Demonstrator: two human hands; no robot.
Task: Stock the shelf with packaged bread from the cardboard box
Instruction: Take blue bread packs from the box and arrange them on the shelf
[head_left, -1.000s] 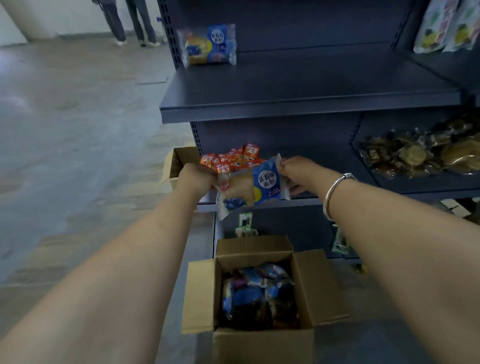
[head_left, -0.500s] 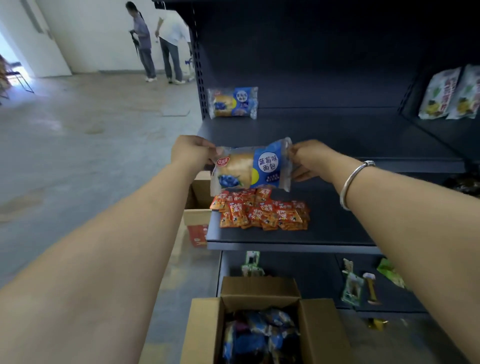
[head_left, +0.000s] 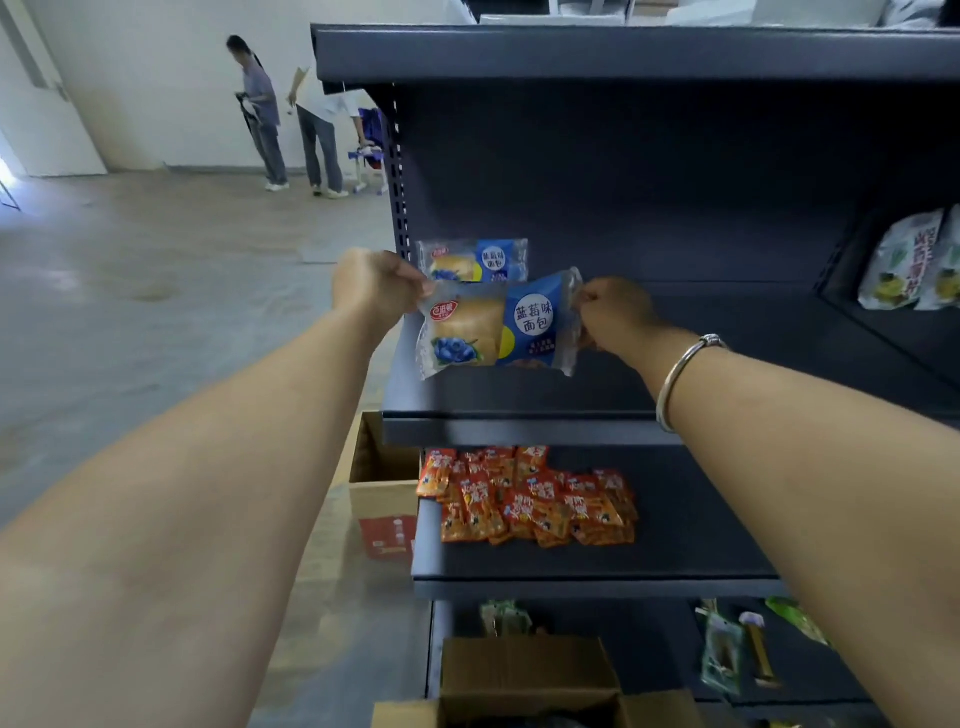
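Note:
A blue bread packet (head_left: 496, 327) with a bun and blueberries printed on it hangs between my two hands above the dark shelf (head_left: 519, 400). My left hand (head_left: 376, 286) pinches its left edge and my right hand (head_left: 615, 314) pinches its right edge. Behind it, a second bread packet (head_left: 475, 257) of the same kind stands at the back left of that shelf. The cardboard box (head_left: 524, 686) sits open on the floor at the bottom of the view, its contents mostly out of frame.
Several orange snack packets (head_left: 530, 499) lie on the shelf below. White-green bags (head_left: 904, 260) stand in the bay to the right. A second carton (head_left: 382, 478) sits left of the shelving. Two people (head_left: 291, 114) stand far back on the concrete floor.
Both hands have lifted the bread packet from the lower shelf's height up to the shelf where the other packet stands. The view has tilted upward, and the box has slid to the bottom edge.

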